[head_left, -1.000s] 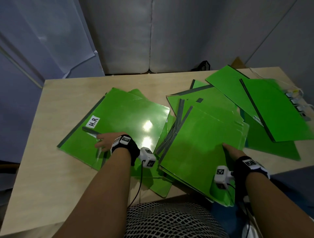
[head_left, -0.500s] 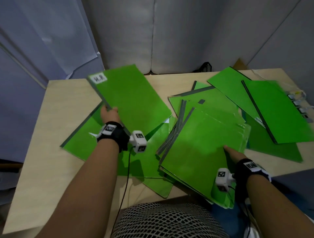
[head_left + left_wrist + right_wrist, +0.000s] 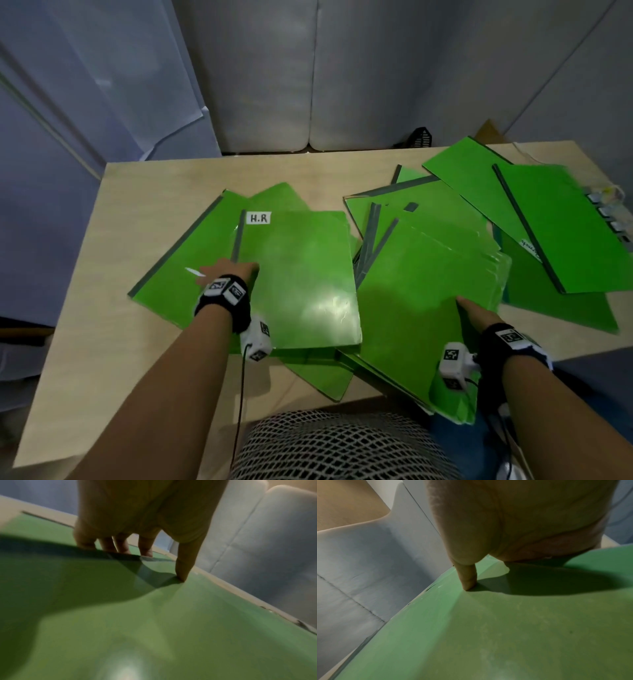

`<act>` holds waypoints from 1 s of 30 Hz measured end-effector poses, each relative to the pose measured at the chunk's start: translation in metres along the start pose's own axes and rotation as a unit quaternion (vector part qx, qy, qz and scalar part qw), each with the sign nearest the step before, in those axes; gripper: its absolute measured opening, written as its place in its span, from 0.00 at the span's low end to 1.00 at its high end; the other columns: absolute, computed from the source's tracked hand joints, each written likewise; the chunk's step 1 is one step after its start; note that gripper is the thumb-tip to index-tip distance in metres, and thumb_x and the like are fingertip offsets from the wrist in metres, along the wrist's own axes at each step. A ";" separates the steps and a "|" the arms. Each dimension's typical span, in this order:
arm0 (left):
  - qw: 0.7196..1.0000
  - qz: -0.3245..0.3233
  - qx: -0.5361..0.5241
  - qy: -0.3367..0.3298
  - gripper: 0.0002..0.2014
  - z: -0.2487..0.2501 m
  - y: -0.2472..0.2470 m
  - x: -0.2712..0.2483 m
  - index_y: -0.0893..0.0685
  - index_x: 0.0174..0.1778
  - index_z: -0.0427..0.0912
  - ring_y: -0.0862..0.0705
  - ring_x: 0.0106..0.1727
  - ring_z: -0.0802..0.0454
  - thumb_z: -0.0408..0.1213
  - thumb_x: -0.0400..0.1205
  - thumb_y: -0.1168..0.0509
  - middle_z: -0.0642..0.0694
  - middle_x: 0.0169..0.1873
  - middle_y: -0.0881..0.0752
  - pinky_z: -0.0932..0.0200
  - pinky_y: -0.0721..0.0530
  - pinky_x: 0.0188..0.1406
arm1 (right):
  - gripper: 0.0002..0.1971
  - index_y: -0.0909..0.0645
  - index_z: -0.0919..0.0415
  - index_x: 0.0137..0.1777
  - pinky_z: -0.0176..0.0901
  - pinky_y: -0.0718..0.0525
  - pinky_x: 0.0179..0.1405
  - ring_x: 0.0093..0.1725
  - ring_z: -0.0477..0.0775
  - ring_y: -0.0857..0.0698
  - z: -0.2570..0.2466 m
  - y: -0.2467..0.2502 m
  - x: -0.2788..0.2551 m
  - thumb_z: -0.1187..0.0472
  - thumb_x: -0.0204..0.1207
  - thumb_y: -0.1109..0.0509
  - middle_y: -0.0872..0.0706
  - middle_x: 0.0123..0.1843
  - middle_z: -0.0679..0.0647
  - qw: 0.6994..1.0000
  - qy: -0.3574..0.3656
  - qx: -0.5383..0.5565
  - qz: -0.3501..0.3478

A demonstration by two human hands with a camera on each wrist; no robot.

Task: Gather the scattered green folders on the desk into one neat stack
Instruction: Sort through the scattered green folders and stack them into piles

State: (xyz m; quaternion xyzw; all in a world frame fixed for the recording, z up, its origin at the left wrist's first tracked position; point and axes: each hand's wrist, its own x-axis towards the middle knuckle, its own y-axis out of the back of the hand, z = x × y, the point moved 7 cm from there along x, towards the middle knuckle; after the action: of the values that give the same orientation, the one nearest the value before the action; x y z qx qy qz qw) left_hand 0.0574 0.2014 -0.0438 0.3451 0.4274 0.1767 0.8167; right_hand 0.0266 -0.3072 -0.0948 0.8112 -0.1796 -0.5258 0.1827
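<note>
Green plastic is filling most of what we are seeing: our left hand [image 3: 228, 274] is gripping the left edge of the H.R folder [image 3: 301, 274], near its dark spine. From the left wrist view, the thumb [image 3: 186, 566] is pressing down on the cover while the fingers [image 3: 120, 545] are curling over the edge and going under it, so this hand is clamped on that folder. It is lying on top of the left pile [image 3: 178, 274] on the worktop [image 3: 102, 308], with its white label [image 3: 259, 218] at the far left corner.

Our right hand [image 3: 476, 313] is holding the near right edge of the middle pile [image 3: 421, 291], which is overhanging the front of the worktop. From the right wrist view, the thumb [image 3: 467, 577] is pressing on the top cover; the fingers are hidden beneath the edge, so we cannot tell how they are lying.

More folders [image 3: 561, 226] are lying fanned out at the far right, overlapping one another.
</note>
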 end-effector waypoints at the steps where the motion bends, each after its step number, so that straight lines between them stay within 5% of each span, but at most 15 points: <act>1: 0.999 0.014 0.036 0.014 0.30 -0.006 -0.001 -0.002 0.19 0.59 0.35 0.25 0.68 0.30 0.54 0.69 0.31 0.29 0.72 0.28 0.42 0.20 0.64 | 0.43 0.36 0.65 0.78 0.61 0.21 0.49 0.69 0.73 0.25 0.000 0.000 0.000 0.35 0.71 0.34 0.27 0.76 0.68 1.000 -0.001 -0.011 0.000; 4: 0.999 0.025 0.016 0.022 0.44 -0.007 -0.003 -0.003 0.35 0.76 0.36 0.35 0.77 0.29 0.53 0.70 0.26 0.30 0.79 0.41 0.38 0.26 0.71 | 0.42 0.36 0.65 0.78 0.55 0.21 0.38 0.70 0.72 0.25 0.001 -0.001 -0.006 0.35 0.73 0.35 0.27 0.76 0.68 1.000 -0.004 -0.009 -0.003; 7: 0.998 -0.003 -0.063 0.030 0.54 -0.012 -0.008 0.003 0.40 0.80 0.38 0.26 0.71 0.28 0.54 0.64 0.21 0.31 0.77 0.36 0.37 0.21 0.67 | 0.49 0.38 0.60 0.81 0.55 0.22 0.39 0.73 0.71 0.28 0.004 -0.005 -0.009 0.27 0.66 0.37 0.31 0.79 0.65 1.000 -0.012 0.000 -0.024; 10: 0.983 -0.066 -0.168 0.027 0.44 -0.018 -0.018 0.007 0.28 0.73 0.37 0.17 0.58 0.33 0.52 0.64 0.22 0.36 0.64 0.19 0.41 0.15 0.59 | 0.49 0.37 0.60 0.80 0.58 0.18 0.46 0.70 0.72 0.26 0.003 -0.003 -0.014 0.27 0.66 0.35 0.30 0.78 0.66 1.000 -0.018 0.015 -0.015; 12: 0.978 -0.094 -0.186 0.010 0.39 -0.016 -0.020 0.008 0.29 0.76 0.33 0.19 0.62 0.34 0.47 0.72 0.24 0.36 0.66 0.19 0.48 0.19 0.61 | 0.47 0.35 0.63 0.79 0.62 0.17 0.53 0.68 0.72 0.24 0.001 -0.002 -0.016 0.31 0.68 0.34 0.29 0.77 0.66 1.000 -0.015 0.002 -0.004; 16: 0.964 -0.105 -0.237 -0.065 0.34 0.021 0.001 -0.005 0.30 0.77 0.31 0.19 0.65 0.37 0.34 0.76 0.26 0.36 0.66 0.19 0.45 0.23 0.68 | 0.46 0.36 0.63 0.79 0.57 0.18 0.42 0.69 0.72 0.24 -0.004 -0.001 -0.016 0.32 0.69 0.34 0.29 0.78 0.66 1.000 0.004 -0.011 0.011; 19: 0.969 -0.065 -0.153 -0.185 0.23 0.078 0.040 -0.024 0.18 0.66 0.35 0.13 0.57 0.38 0.34 0.75 0.26 0.36 0.58 0.13 0.39 0.17 0.64 | 0.50 0.36 0.64 0.79 0.67 0.21 0.61 0.67 0.75 0.24 -0.009 0.005 -0.012 0.30 0.66 0.32 0.29 0.77 0.67 0.999 0.025 -0.030 0.030; 21: 0.959 -0.004 -0.050 -0.279 0.19 0.125 0.071 -0.048 0.14 0.61 0.37 0.12 0.55 0.39 0.36 0.74 0.25 0.35 0.54 0.11 0.42 0.15 0.59 | 0.48 0.35 0.64 0.79 0.69 0.21 0.62 0.66 0.75 0.23 -0.011 0.008 -0.015 0.31 0.68 0.32 0.28 0.76 0.68 0.999 0.027 -0.033 0.033; 25: 0.890 0.123 0.097 -0.428 0.16 0.199 0.102 -0.110 0.17 0.62 0.42 0.15 0.57 0.38 0.38 0.78 0.32 0.39 0.55 0.13 0.46 0.16 0.58 | 0.49 0.34 0.63 0.78 0.70 0.22 0.64 0.66 0.75 0.23 -0.013 0.008 -0.018 0.29 0.66 0.33 0.27 0.76 0.68 0.998 0.031 -0.045 0.021; 28: 0.873 0.141 0.067 -0.462 0.16 0.225 0.104 -0.142 0.19 0.62 0.41 0.16 0.60 0.39 0.39 0.79 0.33 0.38 0.57 0.15 0.50 0.20 0.56 | 0.48 0.33 0.64 0.78 0.69 0.24 0.67 0.68 0.74 0.24 -0.011 0.008 -0.012 0.30 0.66 0.32 0.27 0.76 0.68 0.998 0.034 -0.044 0.006; 30: 0.895 0.070 -0.005 -0.439 0.22 0.228 0.087 -0.139 0.19 0.64 0.39 0.16 0.61 0.40 0.43 0.75 0.28 0.38 0.60 0.14 0.51 0.19 0.60 | 0.50 0.32 0.62 0.78 0.70 0.25 0.66 0.68 0.73 0.23 -0.007 0.009 -0.004 0.30 0.61 0.29 0.26 0.76 0.66 0.999 0.029 -0.022 -0.013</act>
State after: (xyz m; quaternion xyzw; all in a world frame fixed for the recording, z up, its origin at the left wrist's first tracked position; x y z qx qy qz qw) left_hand 0.1656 0.0868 0.1889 0.4125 -0.0013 0.0661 0.9086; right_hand 0.0300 -0.3122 -0.0845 0.8240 -0.1523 -0.5081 0.1990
